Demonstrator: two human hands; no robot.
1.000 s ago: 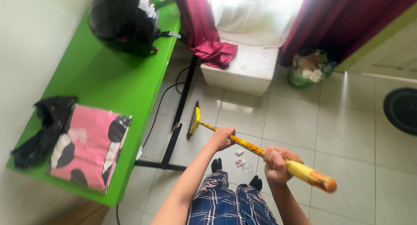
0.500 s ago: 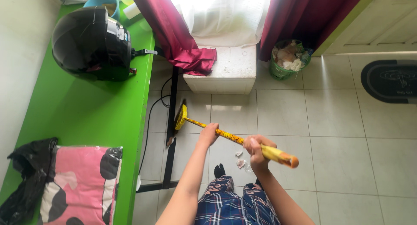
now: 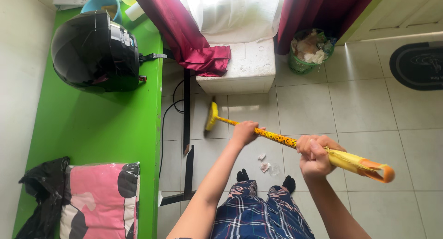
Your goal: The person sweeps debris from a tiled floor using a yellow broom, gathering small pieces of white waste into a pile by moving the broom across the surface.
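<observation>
Seen from your head camera looking down, you stand in a room with a pale tiled floor [image 3: 355, 110], a bright green table [image 3: 101, 123] along the wall on your left and dark red curtains [image 3: 184, 31] over a window ahead. You hold a broom [image 3: 277, 137] with a yellow, dark-spotted handle in both hands. Its long axis runs slantwise across your body: the yellow head [image 3: 212, 116] rests low on the tiles ahead and to your left, near the table's black leg, and the orange-tipped handle end rises to your right. Your left hand [image 3: 244, 132] is closed around the middle of the handle and is the hand nearer the broom head; your right hand [image 3: 316, 157] is clenched around the upper part, close to the handle end. A few small scraps of litter [image 3: 265, 165] lie on the tiles just in front of your dark-socked feet, on your side of the broom head and below the handle. On the table sit a black helmet [image 3: 92, 52], a pink and black patterned package [image 3: 99, 200] and a black plastic bag [image 3: 39, 197]. Ahead, a green bin [image 3: 304, 59] is filled to its rim with crumpled paper and wrappers, beside a white box [image 3: 244, 73] with a curtain end draped over it. A dark mat [image 3: 417, 66] lies at far right.
</observation>
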